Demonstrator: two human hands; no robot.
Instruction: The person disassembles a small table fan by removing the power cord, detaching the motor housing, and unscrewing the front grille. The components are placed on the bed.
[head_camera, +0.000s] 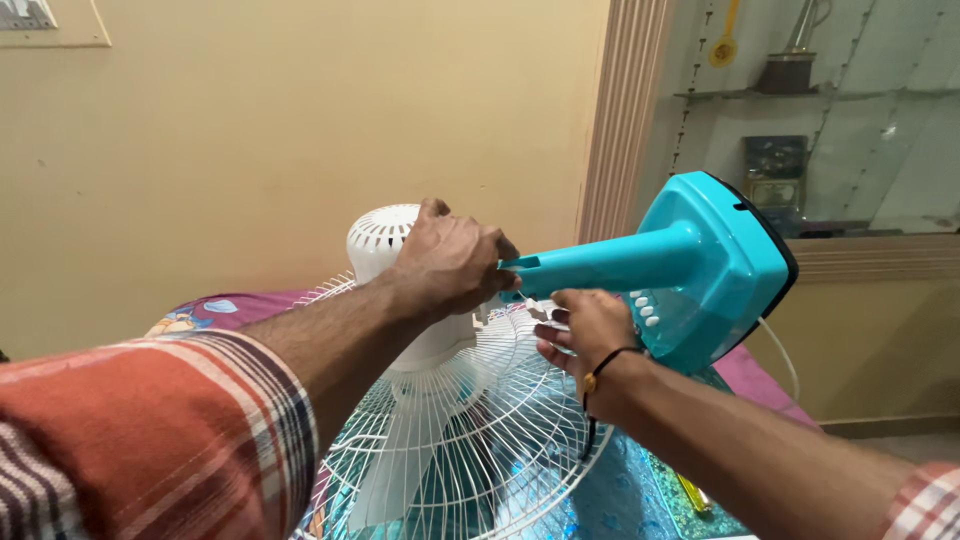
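Head view: mid-frame, the left hand (452, 262) is wrapped tight around the neck end of the turquoise plastic fan stand (690, 265), which sticks out to the right, base up. The right hand (590, 325) sits just under it, fingers curled, pinching something too small to tell. Looks like the stand-to-motor joint step on the white fan motor housing (385, 240), with the white wire grille (470, 440) below. Next move probably needs a steady grip.

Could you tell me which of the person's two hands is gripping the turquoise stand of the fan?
The left hand grips the turquoise stand near its thin end; the right hand sits below it, by the white grille.
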